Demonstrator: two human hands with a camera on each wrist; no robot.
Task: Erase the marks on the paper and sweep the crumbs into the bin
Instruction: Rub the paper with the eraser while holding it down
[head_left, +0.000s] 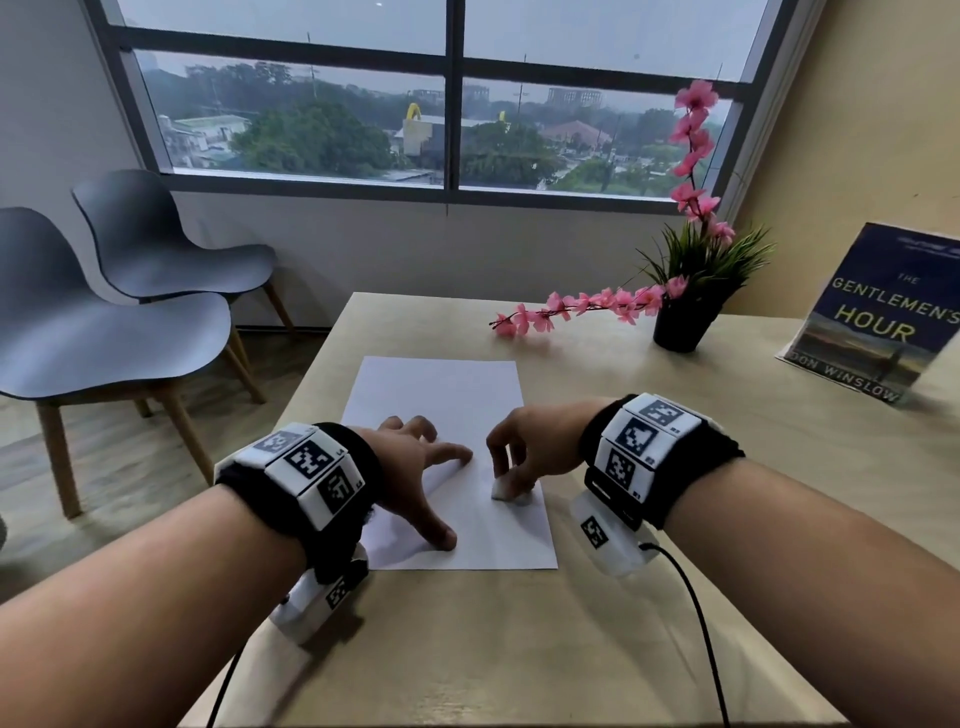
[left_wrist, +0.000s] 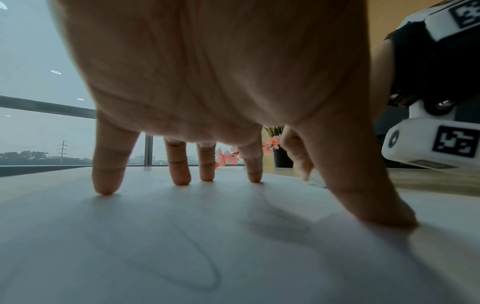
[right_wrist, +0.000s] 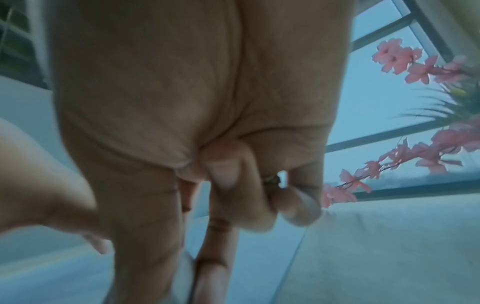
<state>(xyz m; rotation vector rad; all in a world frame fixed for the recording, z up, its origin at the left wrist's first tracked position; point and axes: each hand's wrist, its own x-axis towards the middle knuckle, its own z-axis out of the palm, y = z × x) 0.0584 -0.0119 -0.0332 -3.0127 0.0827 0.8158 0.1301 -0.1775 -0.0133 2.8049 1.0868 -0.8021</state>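
I'm seeing no bin; the marks (left_wrist: 197, 265) are showing faintly. The paper (head_left: 441, 395) is lying lengthwise away from me. My left hand (head_left: 415, 467) is pressing it, fingers spread; my right hand (head_left: 530, 452) is pinching the eraser (head_left: 509, 491) on it.

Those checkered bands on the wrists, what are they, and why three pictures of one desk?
No machine here: a person works with bare hands. The bands carry small cameras. The head view looks down from the forehead; the other two look along each hand. On the table lies a sheet of paper, with a potted plant and a book behind. The left hand presses spread fingers on the paper to steady it; its wrist view shows a faint pencil loop. The right hand has a grip on a white eraser touching the sheet. No bin shows.
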